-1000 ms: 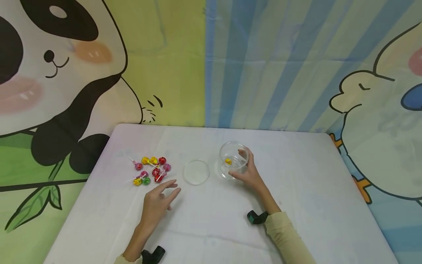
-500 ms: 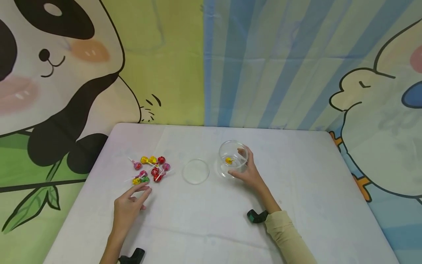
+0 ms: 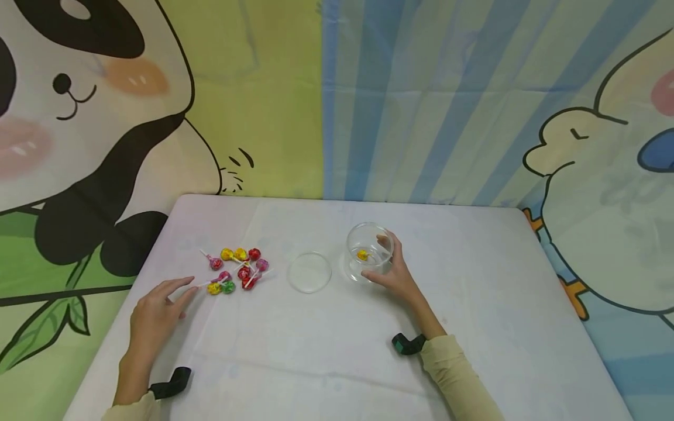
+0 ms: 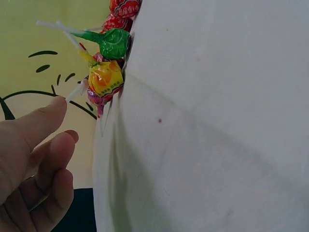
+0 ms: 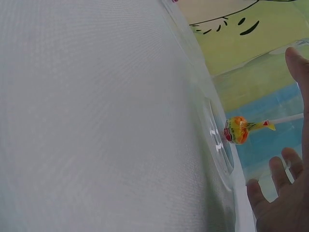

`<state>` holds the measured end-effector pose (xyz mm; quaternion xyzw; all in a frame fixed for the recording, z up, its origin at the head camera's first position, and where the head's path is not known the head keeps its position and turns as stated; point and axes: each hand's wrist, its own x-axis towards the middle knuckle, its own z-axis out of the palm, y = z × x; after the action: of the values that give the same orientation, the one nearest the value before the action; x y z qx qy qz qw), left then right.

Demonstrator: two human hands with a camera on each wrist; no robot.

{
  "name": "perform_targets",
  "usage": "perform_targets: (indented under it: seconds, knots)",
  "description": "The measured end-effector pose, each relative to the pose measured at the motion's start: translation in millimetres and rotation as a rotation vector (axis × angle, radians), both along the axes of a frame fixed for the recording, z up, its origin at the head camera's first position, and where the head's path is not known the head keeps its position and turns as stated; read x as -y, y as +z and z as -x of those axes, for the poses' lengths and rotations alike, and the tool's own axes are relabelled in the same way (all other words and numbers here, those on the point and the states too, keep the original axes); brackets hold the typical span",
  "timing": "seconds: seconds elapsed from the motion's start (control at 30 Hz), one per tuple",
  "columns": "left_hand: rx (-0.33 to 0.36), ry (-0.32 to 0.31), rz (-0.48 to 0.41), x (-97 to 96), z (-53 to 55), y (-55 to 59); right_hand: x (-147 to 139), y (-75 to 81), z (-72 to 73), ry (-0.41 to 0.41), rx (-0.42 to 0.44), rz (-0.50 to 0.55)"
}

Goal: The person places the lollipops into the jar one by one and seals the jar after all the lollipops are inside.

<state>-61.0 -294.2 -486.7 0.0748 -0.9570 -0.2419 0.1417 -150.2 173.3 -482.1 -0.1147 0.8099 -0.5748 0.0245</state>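
My right hand (image 3: 394, 270) grips the side of a clear round jar (image 3: 370, 234), thumb on the near side and fingers round the far side. Inside the jar lies one yellow-wrapped lollipop (image 5: 237, 129), its stick pointing up toward the rim. My left hand (image 3: 159, 316) hovers at the left of a loose group of lollipops, fingers loosely bent with nothing held. Its fingertips are close to the stick of a yellow lollipop (image 4: 105, 77); whether they touch is hard to tell. A green lollipop (image 4: 115, 44) lies beside it.
A clear round lid (image 3: 309, 272) lies flat between the lollipops and the jar. Several red, pink and yellow lollipops, one a red lollipop (image 3: 244, 272), lie on the white-covered table (image 3: 316, 345). A printed cloth backdrop (image 3: 284, 117) rises behind the far edge.
My left hand has moved left, from the near right of the lollipops to their left side. The right hand keeps its hold on the jar, and the lollipops have stayed put.
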Motion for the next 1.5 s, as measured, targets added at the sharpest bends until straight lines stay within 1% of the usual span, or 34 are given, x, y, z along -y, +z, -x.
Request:
perform_targets:
  seconds: [0.07,0.13,0.2,0.27,0.37,0.5,0.6,0.67,0.77,0.83,0.93,1.07,1.17,1.27,1.33,1.4,1.5]
  knots:
    - [0.046,0.012,0.001,2.6,-0.3,-0.9,0,-0.2,0.0,0.002,0.0,0.002]
    - [0.062,0.026,-0.003,2.7,-1.0,-1.5,1,0.0,0.1,0.003,0.003,-0.003]
    - [0.047,0.035,-0.02,1.7,-1.9,-2.0,1,0.8,0.3,0.003,0.006,-0.011]
    - [0.007,0.041,-0.03,0.9,-1.6,-2.8,1,1.8,0.4,0.0,0.012,-0.017]
    - [-0.032,0.056,-0.047,-0.7,-0.5,-3.6,1,2.2,0.9,0.001,0.012,-0.016]
    - [-0.054,0.067,-0.075,-1.8,0.9,-5.5,1,1.7,1.4,0.007,0.008,-0.01]
    - [-0.055,0.07,-0.13,-1.9,1.7,-6.9,1,2.3,0.6,0.008,0.016,-0.013]
    - [-0.042,0.081,-0.178,-2.1,1.9,-7.7,2,2.9,-0.2,0.009,0.022,-0.014]
    - [-0.013,0.112,-0.251,-2.6,1.9,-8.8,2,2.3,-0.2,0.01,0.022,-0.016]
    - [0.004,0.138,-0.281,-2.9,2.0,-9.4,1,0.9,0.5,0.012,0.015,-0.012]
    - [0.017,0.18,-0.328,-2.9,2.2,-9.4,-1,-11.5,6.2,0.012,0.012,-0.007]
    - [0.022,0.245,-0.417,-3.4,2.6,-6.6,-6,-29.7,13.5,0.006,0.017,-0.011]
    - [-0.024,0.258,-0.492,-5.3,3.9,-3.2,-8,-32.6,13.6,-0.002,0.002,-0.009]
    - [-0.106,0.244,-0.548,-9.2,5.4,2.5,-10,-33.7,13.0,-0.008,-0.028,0.006]
    - [-0.164,0.227,-0.57,-12.7,6.6,7.3,-10,-34.5,13.0,-0.011,-0.049,0.007]
    - [-0.208,0.216,-0.584,-16.6,7.6,12.3,-10,-35.4,13.0,-0.014,-0.072,-0.001]
    - [-0.237,0.191,-0.587,-23.5,8.7,19.1,-10,-35.9,12.8,-0.018,-0.085,-0.006]
